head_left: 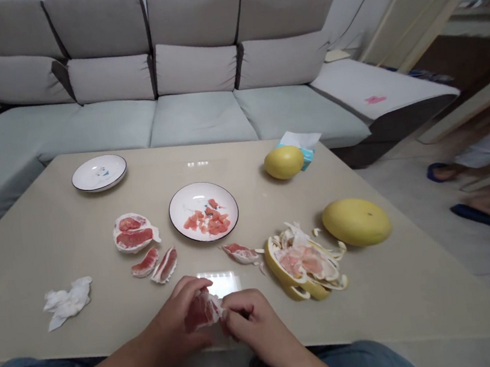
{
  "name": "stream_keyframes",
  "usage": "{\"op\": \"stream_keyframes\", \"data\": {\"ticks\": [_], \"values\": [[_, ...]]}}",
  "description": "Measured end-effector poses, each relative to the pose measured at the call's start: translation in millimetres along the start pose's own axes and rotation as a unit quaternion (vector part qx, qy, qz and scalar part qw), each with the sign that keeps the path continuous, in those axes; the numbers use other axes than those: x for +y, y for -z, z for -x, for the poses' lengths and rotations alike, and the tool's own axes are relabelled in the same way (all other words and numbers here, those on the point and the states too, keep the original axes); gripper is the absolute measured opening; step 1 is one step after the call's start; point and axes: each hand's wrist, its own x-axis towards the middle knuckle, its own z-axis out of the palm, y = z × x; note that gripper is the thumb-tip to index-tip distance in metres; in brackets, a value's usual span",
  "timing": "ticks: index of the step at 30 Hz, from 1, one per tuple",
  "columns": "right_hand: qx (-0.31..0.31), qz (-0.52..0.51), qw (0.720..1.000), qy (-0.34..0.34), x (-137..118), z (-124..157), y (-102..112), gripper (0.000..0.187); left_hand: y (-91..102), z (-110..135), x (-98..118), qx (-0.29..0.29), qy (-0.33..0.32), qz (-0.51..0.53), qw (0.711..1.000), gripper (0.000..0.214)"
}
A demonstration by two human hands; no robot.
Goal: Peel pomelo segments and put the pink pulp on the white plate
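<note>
The fruit piece (198,313) is up in front of me, over the near edge of the bench (147,174), its red flesh partly wrapped in white skin. My left hand (175,319) grasps it from the nine o'clock side; my right hand (257,327) pinches the skin at its three o'clock end.

From the piece, one loose wedge (240,253) lies at one o'clock, and two more wedges (156,266) lie side by side at ten to eleven, with a peeled chunk (134,233) just past them. A plate (185,209) with bits of red flesh (212,220) sits at twelve. At between two and three are the cut peel (278,269) and, beyond it, a whole yellow fruit (356,222). A crumpled tissue (69,302) lies near ten.
</note>
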Motion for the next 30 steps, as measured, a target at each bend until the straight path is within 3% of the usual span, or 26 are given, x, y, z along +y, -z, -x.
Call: {"op": "stream_keyframes", "data": {"ticks": [2,4,13,18,22,30], "values": [[0.012,0.016,1.0,0.005,1,0,0,0.023,-0.3,0,1,0.011,-0.016,-0.018,1.0,0.046],[0.025,0.033,0.999,0.012,2,0,1,0.024,1.6,-1,5,0.003,-0.025,-0.012,1.0,0.037],[0.042,0.071,0.995,0.048,-1,0,13,0.033,7.2,-3,7,-0.014,-0.001,0.098,0.995,0.038],[0.07,0.096,0.99,0.079,1,1,5,0.022,2.3,-3,3,0.002,-0.018,0.102,0.995,0.043],[0.072,0.138,0.979,0.13,5,4,0,0.024,-2.3,-4,3,0.019,-0.008,0.171,0.985,0.039],[0.164,0.213,0.943,0.197,5,6,5,0.029,-4.4,-3,3,0.014,-0.011,0.274,0.962,0.033]]}}
